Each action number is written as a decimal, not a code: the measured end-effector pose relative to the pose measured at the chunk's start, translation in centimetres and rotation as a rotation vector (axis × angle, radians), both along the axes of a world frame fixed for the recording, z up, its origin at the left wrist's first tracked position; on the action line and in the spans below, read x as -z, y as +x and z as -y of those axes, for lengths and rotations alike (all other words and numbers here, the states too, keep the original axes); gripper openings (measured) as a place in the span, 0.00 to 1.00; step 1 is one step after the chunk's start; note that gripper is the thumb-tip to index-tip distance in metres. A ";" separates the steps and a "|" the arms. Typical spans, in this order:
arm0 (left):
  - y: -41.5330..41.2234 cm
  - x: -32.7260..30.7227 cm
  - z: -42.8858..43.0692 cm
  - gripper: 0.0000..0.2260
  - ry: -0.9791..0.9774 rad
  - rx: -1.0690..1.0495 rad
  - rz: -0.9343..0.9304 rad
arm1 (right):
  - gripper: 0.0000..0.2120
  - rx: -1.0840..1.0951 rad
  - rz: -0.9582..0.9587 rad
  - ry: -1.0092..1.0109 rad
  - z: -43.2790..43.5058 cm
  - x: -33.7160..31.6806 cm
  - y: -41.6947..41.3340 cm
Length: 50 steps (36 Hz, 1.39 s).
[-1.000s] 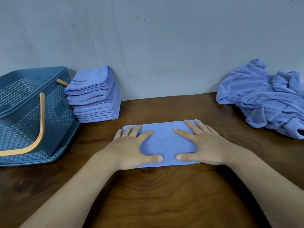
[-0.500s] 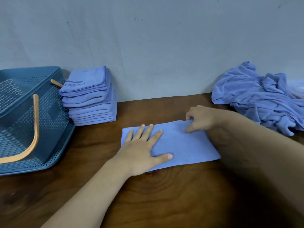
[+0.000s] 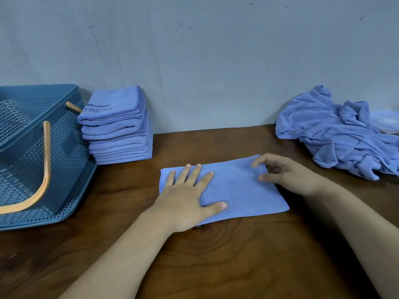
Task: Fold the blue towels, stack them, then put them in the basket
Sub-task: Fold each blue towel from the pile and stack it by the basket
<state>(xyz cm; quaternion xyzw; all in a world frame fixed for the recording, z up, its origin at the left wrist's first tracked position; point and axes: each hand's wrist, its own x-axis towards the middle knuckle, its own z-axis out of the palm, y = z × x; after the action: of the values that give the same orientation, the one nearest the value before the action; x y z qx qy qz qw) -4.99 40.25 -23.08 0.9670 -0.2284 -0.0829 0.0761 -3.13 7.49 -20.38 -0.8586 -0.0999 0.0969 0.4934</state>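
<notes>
1. Brown wooden table [image 3: 216, 266]: every item is carried on it. Its smooth top is judged to let cloth slide when a towel is pulled without being pinned.
2. Teal perforated plastic basket with an orange handle [image 3: 73, 169]: it is set at the far left, just beside the stack. No towel is seen inside it, so loading is judged not yet begun.
3. Crumpled heap of unfolded blue towels [image 3: 336, 134]: it is piled against the wall at the right, well apart from the work area. One tangled piece could be dragged out along with the next.
4. Stack of folded blue towels [image 3: 118, 130]: it is placed against the wall. The upper pieces are offset toward the basket, so a further towel laid off-centre could tip the stack.
5. Half-folded blue towel [image 3: 237, 186]: it is laid flat at the table's centre, between the hands. If its right half is lifted unevenly, the edges are likely to be mismatched and the fold skewed.
6. Left hand [image 3: 185, 201]: it is spread flat, with fingers splayed, and pressed on the towel's left half. If this pressure is eased, the whole cloth may be shifted.
7. Right hand [image 3: 287, 175]: its bent fingers and thumb are placed at the towel's far right corner. It cannot be told whether cloth is pinched; only one layer might be caught.
</notes>
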 end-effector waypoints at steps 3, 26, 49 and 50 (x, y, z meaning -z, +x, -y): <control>0.0 0.0 0.0 0.43 0.001 0.002 0.000 | 0.08 0.026 0.087 -0.081 -0.5 1.1 -0.6; 0.6 -1.4 -0.1 0.24 -0.535 -0.387 -0.033 | 0.27 0.132 0.086 -0.200 -1.4 -1.2 -1.8; 3.6 -0.9 -6.6 0.10 -1.165 -0.703 0.135 | 0.25 -0.066 0.018 -0.675 -19.8 -7.9 -1.2; 3.6 -0.9 -6.6 0.10 -1.158 -0.702 0.136 | 0.23 -0.064 0.015 -0.666 -20.3 -7.6 -1.1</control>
<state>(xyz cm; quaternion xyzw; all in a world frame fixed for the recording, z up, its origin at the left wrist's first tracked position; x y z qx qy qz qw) -1.38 46.83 -22.19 0.7902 0.0870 0.1432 0.5895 -4.28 27.78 -12.75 -0.9698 -0.0933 0.1331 0.1818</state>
